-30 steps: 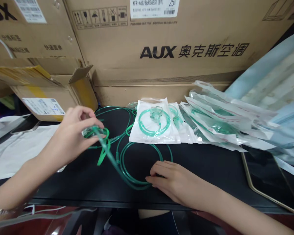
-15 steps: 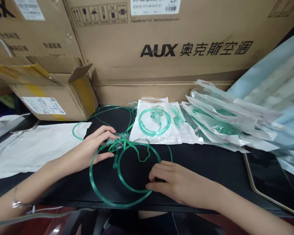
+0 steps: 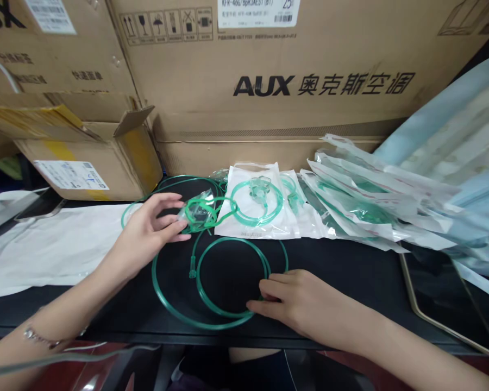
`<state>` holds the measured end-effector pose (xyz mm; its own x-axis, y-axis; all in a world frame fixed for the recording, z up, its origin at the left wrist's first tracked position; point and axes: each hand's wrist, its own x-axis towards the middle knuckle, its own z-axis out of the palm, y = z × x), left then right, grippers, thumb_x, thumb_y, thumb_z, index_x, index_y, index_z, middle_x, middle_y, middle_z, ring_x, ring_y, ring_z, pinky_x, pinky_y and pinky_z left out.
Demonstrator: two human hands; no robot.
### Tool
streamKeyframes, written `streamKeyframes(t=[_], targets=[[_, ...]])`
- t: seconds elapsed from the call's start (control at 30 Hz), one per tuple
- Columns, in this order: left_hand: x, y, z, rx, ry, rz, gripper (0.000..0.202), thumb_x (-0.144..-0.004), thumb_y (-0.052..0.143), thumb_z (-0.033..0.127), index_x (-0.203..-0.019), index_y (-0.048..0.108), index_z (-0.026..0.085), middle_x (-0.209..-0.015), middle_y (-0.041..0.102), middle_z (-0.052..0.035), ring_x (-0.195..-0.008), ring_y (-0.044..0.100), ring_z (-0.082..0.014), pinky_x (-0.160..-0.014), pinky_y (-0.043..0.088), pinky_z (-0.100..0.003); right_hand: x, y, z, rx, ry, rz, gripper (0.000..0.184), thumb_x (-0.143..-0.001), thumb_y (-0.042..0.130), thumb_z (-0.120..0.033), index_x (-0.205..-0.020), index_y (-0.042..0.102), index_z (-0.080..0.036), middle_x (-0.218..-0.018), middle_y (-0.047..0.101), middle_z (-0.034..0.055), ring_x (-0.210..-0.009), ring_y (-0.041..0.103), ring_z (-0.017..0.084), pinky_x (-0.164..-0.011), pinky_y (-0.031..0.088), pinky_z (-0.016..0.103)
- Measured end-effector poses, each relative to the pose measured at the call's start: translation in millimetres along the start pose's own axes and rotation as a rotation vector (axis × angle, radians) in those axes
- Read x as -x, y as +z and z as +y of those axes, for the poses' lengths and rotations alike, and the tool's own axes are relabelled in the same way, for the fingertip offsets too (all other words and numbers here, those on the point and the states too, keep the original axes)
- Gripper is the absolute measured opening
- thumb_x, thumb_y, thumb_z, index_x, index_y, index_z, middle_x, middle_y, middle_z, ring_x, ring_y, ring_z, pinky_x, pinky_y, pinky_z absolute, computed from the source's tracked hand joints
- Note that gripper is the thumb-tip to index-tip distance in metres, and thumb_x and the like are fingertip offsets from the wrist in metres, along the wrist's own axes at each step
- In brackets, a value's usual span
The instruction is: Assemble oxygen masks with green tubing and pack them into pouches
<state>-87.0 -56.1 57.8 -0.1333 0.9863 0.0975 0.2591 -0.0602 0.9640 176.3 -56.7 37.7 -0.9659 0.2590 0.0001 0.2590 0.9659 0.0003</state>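
My left hand [image 3: 157, 222] pinches a clear oxygen mask [image 3: 199, 210] with a green elastic strap, held up off the black table. Green tubing [image 3: 201, 296] lies coiled on the table below it, with a small connector [image 3: 193, 267] at one end. The fingers of my right hand [image 3: 285, 301] close on the coil's right side. Behind the coil, a white pouch [image 3: 236, 228] carries a second mask [image 3: 261, 189] with looped green tubing. More thin green tubing [image 3: 175, 179] trails at the back left.
Several sealed pouches [image 3: 362, 201] are stacked at the right, beside a phone [image 3: 444, 298]. An opened cardboard box [image 3: 93, 168] stands at the left behind a white sheet [image 3: 65, 244]. Large cartons [image 3: 269, 119] wall off the back. A black table [image 3: 326, 266] holds everything.
My left hand has lifted the mask up off the table and turned it, its strap rising along. My right hand has shifted slightly right on the tubing.
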Motion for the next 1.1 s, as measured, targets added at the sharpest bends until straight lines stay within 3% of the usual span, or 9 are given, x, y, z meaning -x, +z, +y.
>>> streamKeyframes(t=[0.1,0.17,0.3,0.47,0.63,0.73,0.83,1.0,1.1], targets=[[0,14.7,-13,0.011,-0.032,-0.158,0.041,-0.077,0.052,0.029,-0.114,0.043,0.016,-0.108,0.052,-0.0074,-0.087,0.059,-0.0179,-0.082,0.051,-0.042,1,5,-1,-0.026,-0.004,0.025,0.031,-0.09,0.04,-0.014,-0.116,0.053,-0.022,-0.081,0.053,0.0019,-0.067,0.046,0.012,-0.051,0.029,0.025],[0,24.5,-26,-0.197,0.056,-0.223,0.038,-0.08,0.043,0.023,-0.118,0.043,0.014,-0.108,0.053,-0.01,-0.093,0.057,-0.0204,-0.088,0.046,-0.045,1,5,-1,-0.068,-0.004,0.032,0.032,-0.089,0.04,-0.014,-0.117,0.053,-0.023,-0.081,0.053,0.0019,-0.068,0.047,0.011,-0.052,0.031,0.024],[3,36.1,-42,-0.633,0.272,-0.235,0.04,-0.08,0.033,0.012,-0.118,0.043,0.011,-0.11,0.048,-0.0133,-0.109,0.046,-0.0234,-0.096,0.036,-0.044,-2,3,-1,-0.189,-0.04,0.015,0.028,-0.089,0.042,-0.015,-0.11,0.059,-0.023,-0.08,0.052,0.0004,-0.066,0.046,0.009,-0.056,0.035,0.022],[6,36.5,-31,-0.8,0.299,-0.287,0.043,-0.073,0.039,0.007,-0.115,0.042,0.015,-0.107,0.051,-0.0121,-0.107,0.048,-0.0254,-0.089,0.041,-0.044,-2,7,-3,-0.203,-0.035,0.065,0.028,-0.089,0.041,-0.014,-0.109,0.058,-0.021,-0.091,0.054,0.0029,-0.072,0.047,0.01,-0.06,0.038,0.021],[7,35.5,-15,-0.862,0.177,-0.429,0.037,-0.068,0.041,0.002,-0.102,0.04,0.015,-0.093,0.056,-0.0109,-0.094,0.056,-0.0257,-0.075,0.046,-0.037,0,11,-8,-0.125,-0.09,0.108,0.027,-0.091,0.035,-0.013,-0.106,0.057,-0.017,-0.097,0.058,0.0036,-0.08,0.049,0.013,-0.062,0.04,0.024],[7,32.5,-11,-0.803,0.233,-0.447,0.031,-0.07,0.041,0.005,-0.098,0.038,0.018,-0.093,0.054,-0.0081,-0.093,0.055,-0.0231,-0.076,0.045,-0.036,1,11,-11,-0.085,-0.094,0.107,0.026,-0.091,0.035,-0.015,-0.104,0.057,-0.017,-0.094,0.059,0.0031,-0.077,0.049,0.014,-0.061,0.041,0.025],[4,26.6,-3,-0.623,0.313,-0.442,0.028,-0.075,0.037,0.007,-0.101,0.038,0.02,-0.088,0.052,-0.0026,-0.08,0.054,-0.016,-0.069,0.045,-0.03,3,9,-11,-0.075,-0.063,0.105,0.027,-0.09,0.036,-0.013,-0.109,0.056,-0.017,-0.098,0.059,0.004,-0.082,0.05,0.015,-0.066,0.044,0.027],[-12,20.0,12,-0.379,0.247,-0.454,0.019,-0.082,0.036,0.018,-0.1,0.04,0.019,-0.071,0.044,0.0025,-0.059,0.044,-0.0095,-0.05,0.04,-0.021,8,7,-4,-0.13,0.054,0.189,0.029,-0.088,0.04,-0.015,-0.113,0.055,-0.019,-0.109,0.057,0.0074,-0.1,0.049,0.018,-0.083,0.043,0.032],[-22,22.7,10,-0.221,0.114,-0.5,0.014,-0.083,0.038,0.025,-0.095,0.04,0.02,-0.063,0.039,0.0049,-0.05,0.038,-0.0071,-0.042,0.033,-0.018,9,8,-1,-0.22,0.335,0.32,0.023,-0.09,0.039,-0.024,-0.103,0.058,-0.017,-0.101,0.058,0.0082,-0.092,0.054,0.016,-0.078,0.046,0.029]])
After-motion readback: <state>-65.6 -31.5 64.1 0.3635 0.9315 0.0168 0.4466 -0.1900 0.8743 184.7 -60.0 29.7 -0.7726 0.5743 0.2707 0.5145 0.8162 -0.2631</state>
